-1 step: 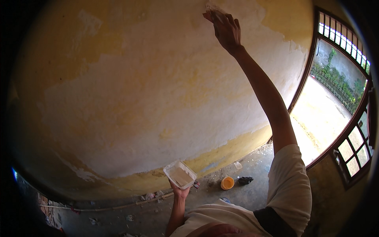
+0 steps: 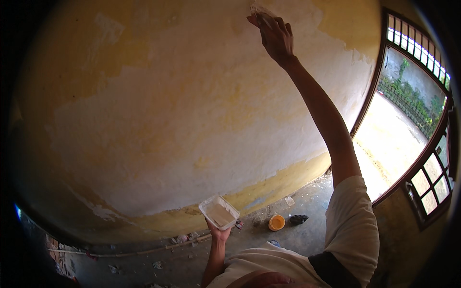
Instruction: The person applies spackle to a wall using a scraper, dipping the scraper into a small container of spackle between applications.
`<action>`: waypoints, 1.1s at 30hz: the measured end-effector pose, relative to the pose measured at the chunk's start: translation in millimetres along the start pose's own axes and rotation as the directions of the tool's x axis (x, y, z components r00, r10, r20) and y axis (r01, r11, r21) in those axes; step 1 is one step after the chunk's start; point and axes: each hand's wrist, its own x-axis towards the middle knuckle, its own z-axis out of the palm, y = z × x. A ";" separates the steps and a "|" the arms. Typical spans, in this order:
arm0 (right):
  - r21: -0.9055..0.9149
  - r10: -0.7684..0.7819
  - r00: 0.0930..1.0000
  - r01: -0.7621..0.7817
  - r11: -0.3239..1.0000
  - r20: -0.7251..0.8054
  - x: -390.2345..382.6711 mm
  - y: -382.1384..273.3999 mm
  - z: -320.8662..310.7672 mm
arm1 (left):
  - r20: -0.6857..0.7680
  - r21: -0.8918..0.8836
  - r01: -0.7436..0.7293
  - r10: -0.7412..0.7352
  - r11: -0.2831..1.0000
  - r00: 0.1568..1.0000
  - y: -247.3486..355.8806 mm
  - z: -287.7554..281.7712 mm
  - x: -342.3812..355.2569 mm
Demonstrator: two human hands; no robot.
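Note:
My right hand [image 2: 276,38] is stretched high up against the wall [image 2: 192,110]. Its fingers are closed round a flat putty spreader [image 2: 251,19], whose reddish-brown edge shows beside them; the hand covers most of it. Wet-looking filler [image 2: 259,8] lies on the wall right at the fingertips. Low down, my left hand [image 2: 220,232] grips a white rectangular plastic tub [image 2: 233,211] from beneath. Pale putty [image 2: 220,215] fills part of the tub, which is tilted with its mouth upward.
An orange-yellow bucket [image 2: 276,222] stands on the grey floor [image 2: 307,235] beside a dark crumpled bag [image 2: 298,219]. Along the wall's foot lie a long pole [image 2: 149,251] and scraps of litter. To the right, a dark-framed doorway [image 2: 379,144] opens onto bright ground.

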 end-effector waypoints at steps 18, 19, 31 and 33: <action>0.041 0.059 0.997 -0.057 0.998 -0.044 14.6 9.3 -0.1 | -0.004 0.014 -0.005 0.005 1.000 1.000 -1.5 2.5 0.5; -0.016 0.020 1.000 -0.020 1.000 -0.001 14.2 8.2 0.5 | -0.003 0.012 -0.010 0.010 1.000 1.000 -0.7 -0.2 -0.1; 0.077 -0.004 0.997 0.010 0.997 -0.081 21.2 2.4 -3.5 | -0.021 -0.001 -0.014 0.014 1.000 1.000 1.5 0.0 -0.4; 0.122 0.046 0.993 -0.033 0.992 -0.105 22.4 -0.6 -4.1 | -0.016 0.002 -0.016 0.016 1.000 1.000 2.1 -2.9 -0.3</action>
